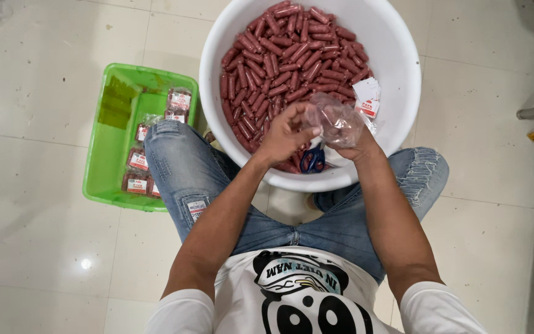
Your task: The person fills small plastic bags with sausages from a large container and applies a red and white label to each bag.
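We sat on the pale tiled floor [44, 93] with our knees apart in torn blue jeans [193, 167] and a big white plastic basin [403, 68] drawn up between them. The basin was heaped with small red sausages [292, 55], packed thick across its middle and left side. Our left hand [285, 133] hung over the near edge of that heap, fingers curled inward and pinching at the mouth of a clear plastic bag [336, 120]; whether a sausage sat inside the curl we could not tell. Our right hand [360, 145] lay mostly hidden beneath the bag, gripping it from below and behind, so the bag stood crumpled and puffed between the two hands, just above the sausages at the basin's near rim. It looked to hold a few reddish pieces already, though the film blurred them.

Just below our left hand, a pair of blue-handled scissors [312, 159] rested inside the basin against its near wall. A small stack of white and red paper labels [367, 99] lay on the sausages to the right, just beside the bag.

To our left, touching the jeans, stood a green plastic crate [103, 154]. Along its right side lay several filled packets [137, 170] of sausages, each bearing a white and red label.
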